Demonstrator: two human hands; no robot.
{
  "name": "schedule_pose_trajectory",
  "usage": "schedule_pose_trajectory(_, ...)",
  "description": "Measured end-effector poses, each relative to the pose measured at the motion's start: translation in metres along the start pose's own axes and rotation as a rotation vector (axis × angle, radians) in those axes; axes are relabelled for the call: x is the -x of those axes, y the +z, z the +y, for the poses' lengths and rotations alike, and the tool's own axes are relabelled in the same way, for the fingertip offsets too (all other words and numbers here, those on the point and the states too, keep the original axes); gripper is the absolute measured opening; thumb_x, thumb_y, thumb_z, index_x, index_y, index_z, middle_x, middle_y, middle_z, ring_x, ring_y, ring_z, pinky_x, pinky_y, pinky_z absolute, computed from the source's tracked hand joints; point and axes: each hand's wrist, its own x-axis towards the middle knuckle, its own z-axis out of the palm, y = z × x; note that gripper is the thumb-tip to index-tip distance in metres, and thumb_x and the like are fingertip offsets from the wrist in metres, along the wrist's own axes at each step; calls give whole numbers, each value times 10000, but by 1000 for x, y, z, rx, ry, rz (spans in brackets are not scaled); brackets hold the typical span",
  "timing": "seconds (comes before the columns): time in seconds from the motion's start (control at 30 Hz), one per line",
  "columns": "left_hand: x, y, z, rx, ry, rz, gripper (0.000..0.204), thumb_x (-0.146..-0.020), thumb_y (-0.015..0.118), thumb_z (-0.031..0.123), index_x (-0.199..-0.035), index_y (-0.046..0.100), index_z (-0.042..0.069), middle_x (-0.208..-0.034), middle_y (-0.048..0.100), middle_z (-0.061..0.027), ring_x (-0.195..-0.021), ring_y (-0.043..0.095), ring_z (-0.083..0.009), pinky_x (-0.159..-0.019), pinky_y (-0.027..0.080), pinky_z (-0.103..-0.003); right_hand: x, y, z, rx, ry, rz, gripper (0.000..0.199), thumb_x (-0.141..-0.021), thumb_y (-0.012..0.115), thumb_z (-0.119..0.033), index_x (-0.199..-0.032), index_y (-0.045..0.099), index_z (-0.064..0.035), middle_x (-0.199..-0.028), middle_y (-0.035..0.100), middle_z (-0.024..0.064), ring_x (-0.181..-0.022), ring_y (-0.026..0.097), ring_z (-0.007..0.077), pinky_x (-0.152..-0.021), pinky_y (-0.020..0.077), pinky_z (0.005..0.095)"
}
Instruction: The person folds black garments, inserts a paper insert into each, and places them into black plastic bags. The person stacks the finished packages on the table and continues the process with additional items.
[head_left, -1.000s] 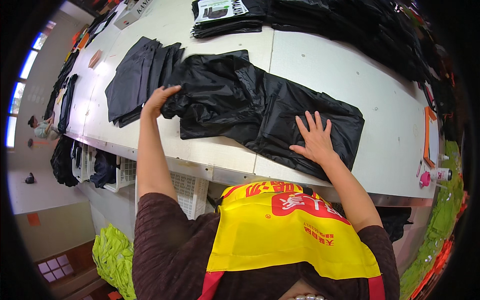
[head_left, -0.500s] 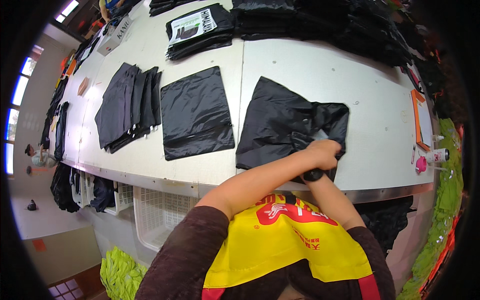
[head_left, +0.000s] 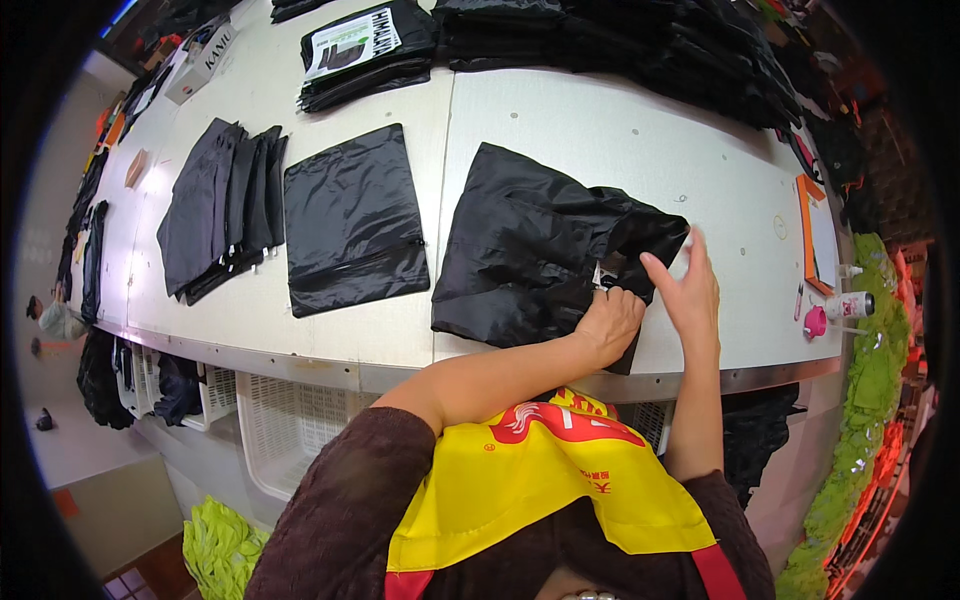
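- Near the front edge of the worktop (head_left: 560,120), right of the middle, a creased black garment (head_left: 530,245) is laid out, its mouth turned to the right.
- At that mouth, the left hand's grip (head_left: 612,325) is curled closed on the cloth, though the fingertips are partly hidden; the right hand's grip (head_left: 692,295) is held wide, thumb apart from fingers, beside the right edge.
- Judged from this pose, the cloth could be dragged askew if it were pulled by the left hand alone, since nothing is seen pinning the far side.
- Fresh creases could be pressed in, as the slick-looking fabric is already bunched near the mouth; the near corner, lying at the edge, could be slid over it.
- By the left fingers, a small pale label (head_left: 604,275) is shown, too small to be read; it could be caught or bent by them.
- On the far side, a white-and-green printed sheet (head_left: 350,42), with bold dark capitals and a product picture, is laid on a black stack.
- At far left, dark capitals are borne by a pale box (head_left: 205,62).
- On the yellow apron (head_left: 450,510), red and white characters and a red panel are printed.
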Motion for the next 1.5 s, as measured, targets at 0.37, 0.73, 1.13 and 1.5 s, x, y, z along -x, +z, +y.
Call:
schedule_pose_trajectory(0.37,64,-58,-139,46,-173,73,822,-699,570,685,-1336,456,178,-1418,365,-129,-1337,263,-331,-1022,186,-600,-23,59,111,-725,293,-525,583,-711,755,-196,-1184,495,25,-1084,606,103,-951,581,191,-851,460,307)
schedule_pose_trajectory(0.73,69,-19,-151,-26,-173,-22,966,-607,555,778,-1386,385,233,-1453,309,-113,-1359,210,-334,-986,178,-674,-38,16,79,-29,-132,-334,738,-750,705,-269,-1325,369,49,-1324,448,232,-1231,437,332,-1033,330,364)
schedule_pose_trajectory(1.13,77,-21,-154,53,-158,62,953,-588,605,738,-1353,433,197,-1426,353,-127,-1349,250,-322,-1003,174,-646,10,110,1,446,-627,-320,757,-756,665,-442,-1299,404,17,-1381,351,230,-1299,313,367,-1055,248,515)
schedule_pose_trajectory(1.5,81,-21,-158,95,-165,55,932,-598,607,738,-1340,457,195,-1432,348,-124,-1356,236,-311,-1025,148,-640,-122,125,-27,425,15,-966,1253,-404,894,-432,-1367,253,49,-1280,461,271,-1165,493,362,-965,423,406)
